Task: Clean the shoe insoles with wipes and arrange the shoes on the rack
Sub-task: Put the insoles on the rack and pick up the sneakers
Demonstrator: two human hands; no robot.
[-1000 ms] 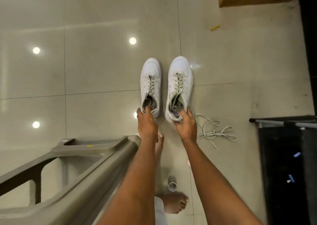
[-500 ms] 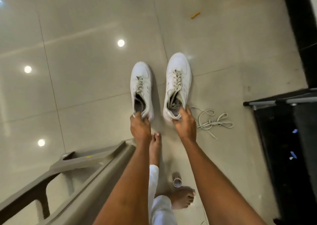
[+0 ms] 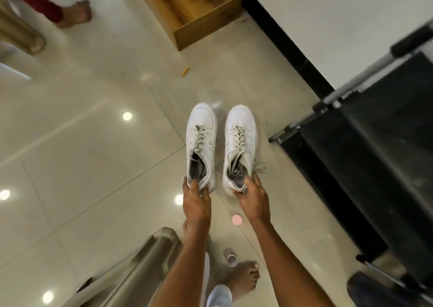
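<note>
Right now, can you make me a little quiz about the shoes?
1. True or false: each hand holds one shoe by its heel end.
2. Which is nearest the right shoe? A) wooden box B) black rack C) pink disc
3. Fill in: the shoes' toes point ___ from the person.

Key:
1. True: left hand on left shoe, right hand on the right one.
2. B, black rack.
3. Away.

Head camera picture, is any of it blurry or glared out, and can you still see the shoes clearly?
Head view: the two white shoes and both hands, left hand and right hand, are fairly sharp; the edges smear, notably the black rack; round lamp glare spots dot the glossy floor; wide-angle bending shows.
</note>
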